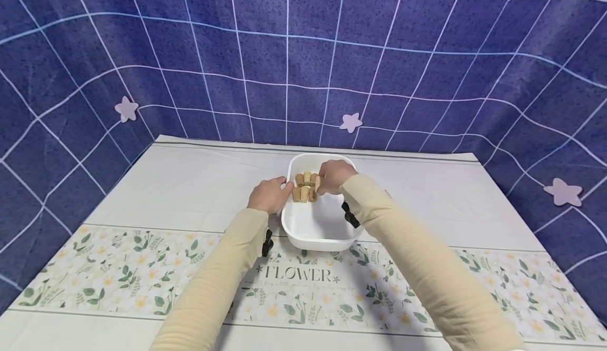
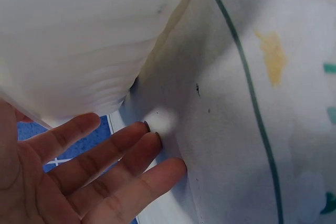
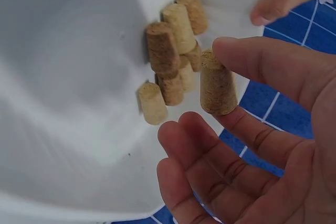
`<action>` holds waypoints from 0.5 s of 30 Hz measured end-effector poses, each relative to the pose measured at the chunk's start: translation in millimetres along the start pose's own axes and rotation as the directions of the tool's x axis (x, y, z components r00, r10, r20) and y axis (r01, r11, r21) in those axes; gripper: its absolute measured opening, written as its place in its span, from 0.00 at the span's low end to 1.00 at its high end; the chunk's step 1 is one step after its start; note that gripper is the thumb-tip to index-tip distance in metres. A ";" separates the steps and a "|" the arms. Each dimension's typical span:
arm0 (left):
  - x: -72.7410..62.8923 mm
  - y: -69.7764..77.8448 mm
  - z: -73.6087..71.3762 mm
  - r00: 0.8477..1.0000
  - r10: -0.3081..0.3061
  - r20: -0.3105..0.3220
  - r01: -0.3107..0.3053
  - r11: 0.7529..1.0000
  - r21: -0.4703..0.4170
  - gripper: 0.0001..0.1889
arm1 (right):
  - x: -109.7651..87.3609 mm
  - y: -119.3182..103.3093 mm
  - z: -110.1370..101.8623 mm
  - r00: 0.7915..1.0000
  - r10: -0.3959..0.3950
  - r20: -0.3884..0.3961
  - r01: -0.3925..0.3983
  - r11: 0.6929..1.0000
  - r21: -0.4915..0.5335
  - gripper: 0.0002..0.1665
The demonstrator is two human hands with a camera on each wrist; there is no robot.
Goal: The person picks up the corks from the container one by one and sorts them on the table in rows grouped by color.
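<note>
White tub (image 1: 317,244), head view: on the surface (image 1: 213,177); left hand (image 1: 270,195) at its rim, presumably steadying it.
Corks (image 1: 304,194), head view: close rows inside tub; right hand (image 1: 334,176) partly masks them.
Left hand, left wrist view: fingers loosely spread beside tub wall; thumb mostly hidden.
Held cork (image 3: 219,87), right wrist view: pinched between right thumb and index finger, likely for fine control; tub cut off.

So there's a white, round-cornered tub (image 1: 319,227), left hand (image 1: 271,195) touching its side, with stubby tan and brown corks (image 3: 178,30) bunched in two rows toward its far left. One speckled brown cork (image 3: 218,88), slightly tapered, is pinched in the right hand (image 1: 335,176).
</note>
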State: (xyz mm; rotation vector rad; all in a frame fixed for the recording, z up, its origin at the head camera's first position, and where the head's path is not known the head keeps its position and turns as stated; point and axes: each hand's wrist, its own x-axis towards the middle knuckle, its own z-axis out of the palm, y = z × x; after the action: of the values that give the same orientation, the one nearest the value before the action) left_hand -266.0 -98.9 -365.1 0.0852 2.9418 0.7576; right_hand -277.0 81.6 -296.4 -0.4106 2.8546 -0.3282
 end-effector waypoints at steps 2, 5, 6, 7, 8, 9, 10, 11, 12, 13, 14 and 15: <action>0.1 -0.2 -0.2 1.000 -0.001 0.003 0.001 1.000 -0.002 0.30 | -2.6 2.2 -3.6 1.000 -0.012 -0.002 0.012 1.000 0.015 0.26; 0.0 -0.3 -0.6 1.000 -0.001 0.007 0.001 1.000 -0.003 0.30 | -6.3 6.1 -9.1 0.999 -0.032 -0.006 0.033 0.999 0.033 0.27; 0.1 -0.4 -0.7 1.000 -0.002 0.008 0.002 1.000 -0.006 0.30 | -7.2 7.6 -10.7 0.999 -0.040 -0.008 0.040 0.998 0.038 0.27; 0.1 -0.5 -0.8 1.000 -0.004 0.008 0.004 1.000 -0.008 0.30 | -7.9 9.1 -12.2 0.999 -0.046 -0.012 0.047 0.998 0.042 0.27; 0.0 -0.6 -0.8 1.000 -0.008 0.009 0.008 1.000 -0.013 0.30 | -8.2 10.8 -13.4 0.998 -0.054 -0.020 0.055 0.998 0.042 0.27; 0.1 -0.8 -0.8 1.000 -0.011 0.010 0.011 1.000 -0.017 0.30 | -9.1 12.3 -15.2 0.998 -0.059 -0.025 0.060 0.997 0.043 0.27; 0.2 -1.1 -0.8 1.000 -0.015 0.012 0.015 1.000 -0.020 0.30 | -9.6 13.9 -16.5 0.998 -0.060 -0.032 0.061 0.997 0.044 0.27; 0.4 -1.5 -0.8 1.000 -0.019 0.013 0.020 1.000 -0.022 0.30 | -10.1 15.6 -17.8 0.998 -0.060 -0.035 0.062 0.997 0.046 0.27; 0.7 -1.7 -0.8 1.000 -0.025 0.016 0.025 0.999 -0.026 0.30 | -10.5 17.2 -19.1 0.998 -0.059 -0.038 0.060 0.997 0.046 0.28; 1.0 -2.0 -0.8 0.999 -0.028 0.018 0.028 0.999 -0.028 0.30 | -11.2 18.7 -20.5 0.998 -0.054 -0.039 0.056 0.997 0.049 0.27; 1.3 -2.1 -0.8 0.999 -0.030 0.021 0.031 0.999 -0.031 0.30 | -12.0 20.1 -21.8 0.998 -0.051 -0.038 0.053 0.997 0.052 0.28; 1.7 -2.2 -0.9 0.999 -0.030 0.023 0.031 0.999 -0.030 0.30 | -12.9 21.5 -23.3 0.999 -0.042 -0.035 0.044 0.997 0.058 0.28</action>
State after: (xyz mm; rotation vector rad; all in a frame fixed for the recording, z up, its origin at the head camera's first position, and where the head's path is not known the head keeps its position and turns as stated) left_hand -267.9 -101.1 -365.5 0.0458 2.9029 0.7911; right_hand -276.5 109.9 -277.1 -0.4592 2.8641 -0.4305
